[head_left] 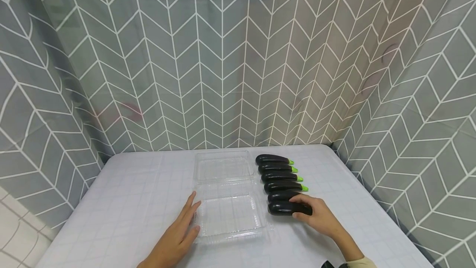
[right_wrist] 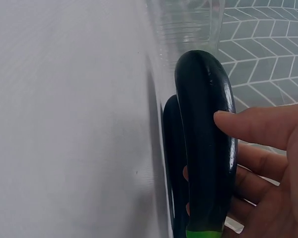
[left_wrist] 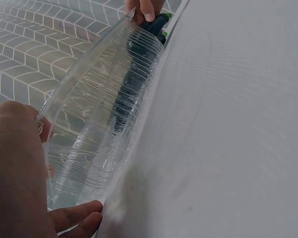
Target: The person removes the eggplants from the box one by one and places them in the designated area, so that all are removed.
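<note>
My right hand [head_left: 316, 214] grips a dark eggplant [head_left: 280, 208], thumb on one side and fingers round the other. In the right wrist view its green stem end [right_wrist: 203, 233] points toward the bottom, and another eggplant [right_wrist: 173, 144] lies just behind it. Several more eggplants [head_left: 279, 176] form a row beyond, their green ends to the right. The left hand [head_left: 176, 235] rests with its fingers extended against the left side of a clear plastic container [head_left: 228, 216], whose hinged lid [head_left: 224, 168] lies opened out on the far side.
A white cloth covers the table [head_left: 141, 202]. Patterned grey curtains [head_left: 223, 73] hang behind it and along both sides. The container stands between the left hand and the eggplant row.
</note>
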`<state>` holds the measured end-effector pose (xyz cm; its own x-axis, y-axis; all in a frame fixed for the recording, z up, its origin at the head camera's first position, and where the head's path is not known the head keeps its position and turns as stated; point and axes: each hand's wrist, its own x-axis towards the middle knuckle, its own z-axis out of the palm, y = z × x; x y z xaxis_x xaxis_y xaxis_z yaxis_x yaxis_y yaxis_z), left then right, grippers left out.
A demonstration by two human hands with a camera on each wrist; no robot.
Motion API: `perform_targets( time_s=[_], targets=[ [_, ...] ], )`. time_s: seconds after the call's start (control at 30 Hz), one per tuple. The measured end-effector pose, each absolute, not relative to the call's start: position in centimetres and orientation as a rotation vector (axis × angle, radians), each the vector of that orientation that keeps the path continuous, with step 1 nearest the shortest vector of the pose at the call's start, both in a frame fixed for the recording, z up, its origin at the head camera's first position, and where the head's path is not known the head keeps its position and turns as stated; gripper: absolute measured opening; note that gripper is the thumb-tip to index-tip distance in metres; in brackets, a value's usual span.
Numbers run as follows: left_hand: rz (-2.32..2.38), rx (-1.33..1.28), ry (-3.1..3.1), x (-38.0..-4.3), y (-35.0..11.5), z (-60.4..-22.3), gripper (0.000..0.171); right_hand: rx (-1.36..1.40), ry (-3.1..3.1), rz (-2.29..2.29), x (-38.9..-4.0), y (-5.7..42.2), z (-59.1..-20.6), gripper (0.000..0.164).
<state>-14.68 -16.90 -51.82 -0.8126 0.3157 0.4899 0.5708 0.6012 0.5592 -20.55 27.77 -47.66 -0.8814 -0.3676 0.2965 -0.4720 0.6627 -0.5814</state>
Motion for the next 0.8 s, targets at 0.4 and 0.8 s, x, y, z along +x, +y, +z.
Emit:
perform_targets(
  time_s=[0.4,0.8],
  targets=[
    [-1.071,-0.699,-2.508,-14.67,-16.87,-51.86,0.064,0.665,-2.748,1.022,-20.70,27.82,-48.32,0.031],
    [-1.062,-0.704,-2.506,-14.65,-16.80,-51.83,0.062,0.693,-2.747,0.998,-20.90,28.25,-48.53,0.032]
  ],
)
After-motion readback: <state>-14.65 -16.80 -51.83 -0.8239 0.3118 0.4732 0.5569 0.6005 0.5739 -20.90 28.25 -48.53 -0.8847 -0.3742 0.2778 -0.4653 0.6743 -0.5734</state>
